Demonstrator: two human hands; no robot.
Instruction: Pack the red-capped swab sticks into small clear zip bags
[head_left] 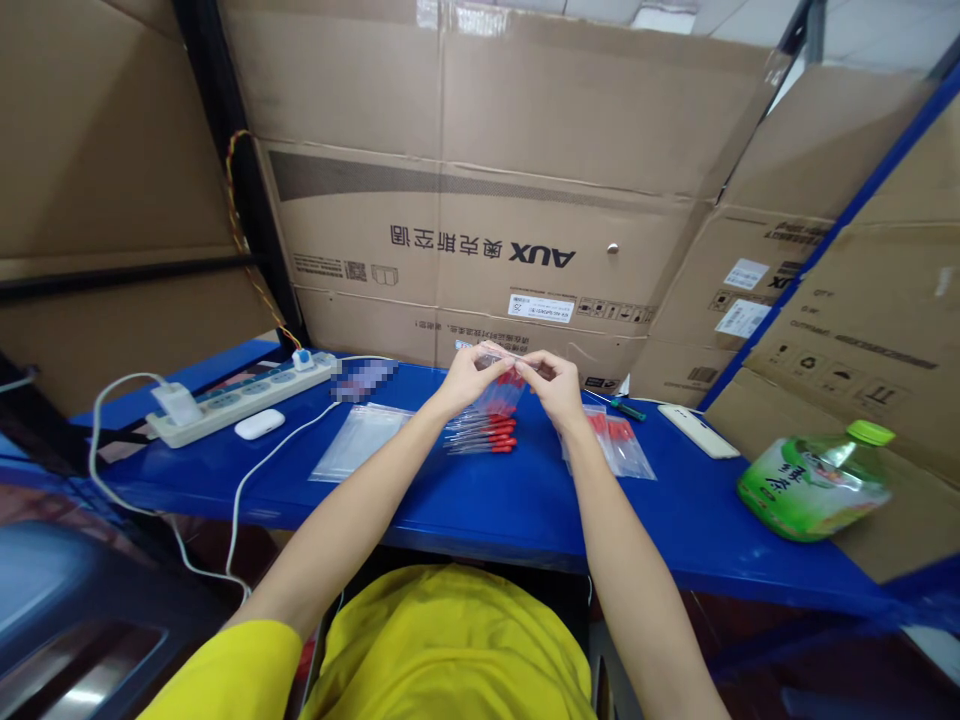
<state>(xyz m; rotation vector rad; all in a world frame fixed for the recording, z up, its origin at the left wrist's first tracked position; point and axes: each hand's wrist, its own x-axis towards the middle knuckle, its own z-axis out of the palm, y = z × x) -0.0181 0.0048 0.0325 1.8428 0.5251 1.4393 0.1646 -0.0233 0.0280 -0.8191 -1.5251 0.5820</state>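
My left hand point(466, 377) and my right hand point(553, 382) meet above the blue table, both with fingers pinched on the top edge of a clear plastic zip bag point(495, 398). Something red shows in or behind the bag near my right fingers. Just below it, several slim red-ended tools point(501, 440), resembling small screwdrivers, lie side by side on the table. To the left, partly behind my left forearm, is a stack of flat clear bags point(358, 445). Clear bags with red-ended items inside point(621, 440) lie beside my right forearm.
A white power strip point(247, 398) with plugs, a white earbud case point(259, 424) and cables occupy the left side. At right are a green-handled screwdriver point(628, 409), a pale phone point(697, 431) and a green-labelled bottle point(814, 485). Cardboard panels point(480, 200) wall the back.
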